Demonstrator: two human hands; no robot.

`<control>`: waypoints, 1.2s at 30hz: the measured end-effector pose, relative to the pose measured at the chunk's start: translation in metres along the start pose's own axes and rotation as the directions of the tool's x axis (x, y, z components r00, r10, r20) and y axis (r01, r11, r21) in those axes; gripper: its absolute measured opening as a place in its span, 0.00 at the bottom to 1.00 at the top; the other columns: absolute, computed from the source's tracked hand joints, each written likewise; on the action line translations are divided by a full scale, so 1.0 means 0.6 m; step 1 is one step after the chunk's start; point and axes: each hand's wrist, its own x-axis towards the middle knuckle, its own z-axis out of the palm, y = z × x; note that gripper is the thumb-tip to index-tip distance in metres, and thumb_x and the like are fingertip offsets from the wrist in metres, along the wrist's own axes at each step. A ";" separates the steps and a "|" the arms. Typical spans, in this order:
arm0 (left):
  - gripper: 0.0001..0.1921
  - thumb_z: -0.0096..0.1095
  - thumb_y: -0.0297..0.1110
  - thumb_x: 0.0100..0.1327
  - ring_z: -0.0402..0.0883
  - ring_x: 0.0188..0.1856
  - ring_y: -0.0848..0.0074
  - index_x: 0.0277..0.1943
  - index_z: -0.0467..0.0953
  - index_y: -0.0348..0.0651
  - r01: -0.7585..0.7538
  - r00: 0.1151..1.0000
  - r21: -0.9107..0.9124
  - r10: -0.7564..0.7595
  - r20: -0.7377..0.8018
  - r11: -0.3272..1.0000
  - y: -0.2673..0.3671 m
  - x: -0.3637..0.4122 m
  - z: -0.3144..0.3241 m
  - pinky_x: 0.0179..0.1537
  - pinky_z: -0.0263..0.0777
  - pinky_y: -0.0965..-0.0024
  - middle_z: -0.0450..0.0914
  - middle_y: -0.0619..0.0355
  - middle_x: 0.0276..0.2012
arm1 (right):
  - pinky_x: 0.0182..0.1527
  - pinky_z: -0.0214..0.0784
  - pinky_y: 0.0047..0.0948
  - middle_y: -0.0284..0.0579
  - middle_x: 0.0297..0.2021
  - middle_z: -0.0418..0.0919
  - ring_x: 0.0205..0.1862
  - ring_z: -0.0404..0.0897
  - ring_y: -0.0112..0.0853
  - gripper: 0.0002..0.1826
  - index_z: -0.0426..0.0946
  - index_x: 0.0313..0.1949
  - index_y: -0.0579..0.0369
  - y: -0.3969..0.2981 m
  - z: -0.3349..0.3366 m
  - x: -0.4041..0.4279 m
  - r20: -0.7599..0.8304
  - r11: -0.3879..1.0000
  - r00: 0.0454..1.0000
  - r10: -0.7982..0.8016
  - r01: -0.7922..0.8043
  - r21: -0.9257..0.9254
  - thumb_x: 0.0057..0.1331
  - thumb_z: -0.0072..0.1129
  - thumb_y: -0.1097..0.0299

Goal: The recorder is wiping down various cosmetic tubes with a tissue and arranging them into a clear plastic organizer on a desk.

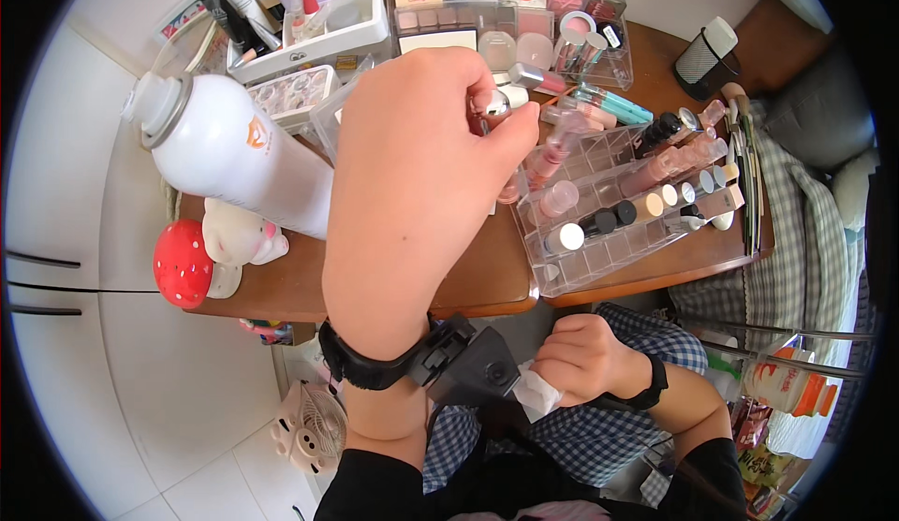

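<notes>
Stretched out over the wooden dressing table (484, 261), my left hand (414, 114) pinches a small silver-topped cosmetic item (498, 104) between thumb and fingers. Most of that item is hidden by the hand. Just right of it stands a clear acrylic lipstick organizer (597, 261) with several capped tubes in its slots. A pink lip gloss tube (548, 163) leans at the organizer's left end, close below my thumb. Down at my lap, my right hand (586, 359) is closed around a crumpled white tissue (537, 391).
Left of my forearm lies a large white bottle (239, 149), beside a red mushroom ornament (182, 262). Behind stand a white storage box (309, 57) and makeup palettes (456, 15). Turquoise tubes (614, 103) and brushes (750, 170) lie to the right. A black mesh holder (702, 68) stands farther back.
</notes>
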 end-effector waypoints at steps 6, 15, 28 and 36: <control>0.10 0.66 0.31 0.50 0.67 0.17 0.77 0.26 0.73 0.34 -0.103 0.992 0.175 0.115 -0.055 0.979 -0.030 0.006 0.020 0.22 0.61 0.73 0.70 0.57 0.15 | 0.20 0.60 0.24 0.39 0.20 0.74 0.17 0.72 0.30 0.09 0.73 0.23 0.55 0.007 0.013 0.003 -0.031 0.999 0.999 -0.033 0.034 0.032 0.56 0.58 0.65; 0.10 0.67 0.30 0.49 0.76 0.24 0.66 0.31 0.76 0.35 -0.046 0.999 0.237 0.041 0.026 0.970 -0.062 0.010 0.040 0.28 0.68 0.68 0.76 0.51 0.22 | 0.23 0.62 0.25 0.39 0.23 0.74 0.21 0.74 0.31 0.10 0.72 0.25 0.56 0.005 0.014 0.010 -0.002 0.999 1.000 -0.024 0.024 0.030 0.49 0.62 0.64; 0.11 0.67 0.28 0.49 0.75 0.24 0.65 0.34 0.75 0.35 -0.164 0.985 0.150 0.154 0.080 0.975 -0.070 0.023 0.067 0.29 0.68 0.66 0.75 0.50 0.21 | 0.24 0.62 0.25 0.39 0.23 0.73 0.21 0.73 0.31 0.12 0.71 0.27 0.56 0.001 0.009 0.008 -0.001 1.000 1.000 -0.024 0.024 0.010 0.50 0.62 0.62; 0.13 0.65 0.25 0.51 0.78 0.26 0.62 0.41 0.76 0.39 -0.210 0.977 0.300 0.190 0.094 0.931 -0.054 0.017 0.057 0.30 0.69 0.65 0.78 0.51 0.24 | 0.24 0.62 0.26 0.39 0.23 0.72 0.21 0.73 0.31 0.13 0.70 0.27 0.56 0.002 0.009 0.000 -0.042 0.999 0.999 -0.032 0.032 0.006 0.49 0.61 0.62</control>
